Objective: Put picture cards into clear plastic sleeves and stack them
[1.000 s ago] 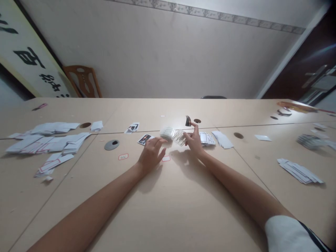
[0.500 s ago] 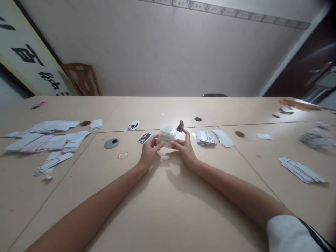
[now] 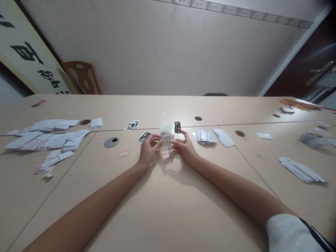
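Plastic sheet (image 3: 166, 145), transparent, is just beyond the red-bordered label (image 3: 165, 156); from afar I see left hand (image 3: 148, 151) and right hand (image 3: 187, 150), both half-curled, pinching its opposite edges.

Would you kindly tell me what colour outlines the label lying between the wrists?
The label has a red outline, seen best in the head view.

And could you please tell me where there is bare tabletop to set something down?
Bare tabletop lies between the left forearm and right forearm, and between the latter and the fanned slips. Around the clear packets and among the far-left paper piles, it is crowded.
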Motion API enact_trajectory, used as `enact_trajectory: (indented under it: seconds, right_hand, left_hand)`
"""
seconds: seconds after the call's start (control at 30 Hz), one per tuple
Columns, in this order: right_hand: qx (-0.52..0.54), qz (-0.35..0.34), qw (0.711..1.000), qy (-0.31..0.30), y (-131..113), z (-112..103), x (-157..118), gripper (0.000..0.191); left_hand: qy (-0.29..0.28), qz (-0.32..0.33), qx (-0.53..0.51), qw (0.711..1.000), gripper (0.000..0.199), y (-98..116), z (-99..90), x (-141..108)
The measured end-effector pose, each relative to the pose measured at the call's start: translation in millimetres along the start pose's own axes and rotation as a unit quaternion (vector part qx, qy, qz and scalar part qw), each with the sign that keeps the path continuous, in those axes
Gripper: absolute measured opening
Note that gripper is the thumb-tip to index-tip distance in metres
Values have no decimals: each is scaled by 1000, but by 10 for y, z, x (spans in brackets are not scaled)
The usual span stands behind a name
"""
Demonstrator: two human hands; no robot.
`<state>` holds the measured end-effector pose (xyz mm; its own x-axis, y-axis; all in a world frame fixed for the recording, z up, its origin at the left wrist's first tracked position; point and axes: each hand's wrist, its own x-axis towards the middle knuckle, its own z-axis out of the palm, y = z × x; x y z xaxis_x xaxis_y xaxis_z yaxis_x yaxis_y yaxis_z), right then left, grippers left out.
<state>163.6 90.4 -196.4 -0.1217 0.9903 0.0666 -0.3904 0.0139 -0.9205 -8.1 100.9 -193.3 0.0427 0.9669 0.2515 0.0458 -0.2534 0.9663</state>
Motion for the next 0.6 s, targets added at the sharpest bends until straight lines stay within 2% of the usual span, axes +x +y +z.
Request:
enact_trajectory:
  seconds: [0.07, 0.2, 0.27, 0.4, 0.6]
  right_hand:
    - [15, 4, 1000, -12, 3, 9, -7, 78]
    - [35, -1, 999, -28, 5, 25, -20, 86]
    - [39, 0, 999, -27, 8, 28, -20, 87]
    - [56, -5, 998, 9, 41, 16, -8, 88]
    - [24, -30, 998, 41, 120, -11, -8, 88]
  left_hand:
    - [-13, 20, 14, 1000, 38, 8, 3, -16]
    - [-90, 35, 38, 995, 44, 6, 6, -58]
    - [-111, 48, 51, 991, 48, -2, 6, -71]
    - [-104, 114, 111, 982, 42, 3, 13, -77]
    - [-53, 237, 271, 931, 29, 56, 27, -137]
